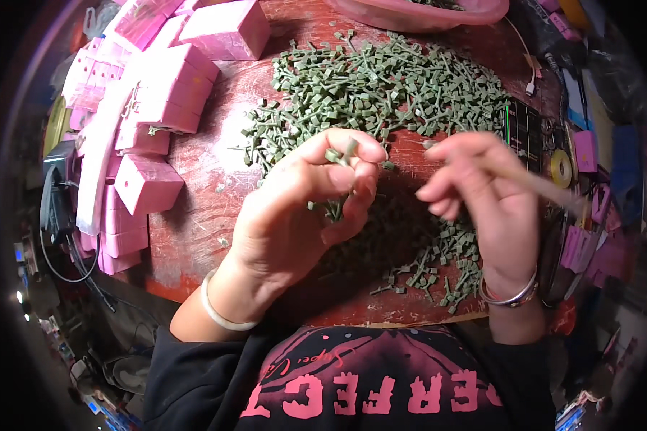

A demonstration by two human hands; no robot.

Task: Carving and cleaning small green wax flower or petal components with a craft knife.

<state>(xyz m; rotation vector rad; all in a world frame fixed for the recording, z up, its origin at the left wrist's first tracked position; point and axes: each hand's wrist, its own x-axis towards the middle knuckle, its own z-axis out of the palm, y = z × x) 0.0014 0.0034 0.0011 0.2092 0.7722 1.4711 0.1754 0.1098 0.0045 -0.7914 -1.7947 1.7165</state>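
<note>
scuffed tabletop (194,251), square-headed green pieces (388,87)

This looks like a small workshop: my left hand (284,208) grips over a worn red tabletop (201,230), with loose small green pieces (410,86) heaped just beyond, stacked pink blocks (172,82) to its left, and, to the right, a slim pale tool (538,184) in my right hand (492,197) and a tape roll (561,167).

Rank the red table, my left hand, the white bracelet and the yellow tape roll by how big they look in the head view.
Largest to smallest:
1. Red table
2. Left hand
3. White bracelet
4. Yellow tape roll
</note>
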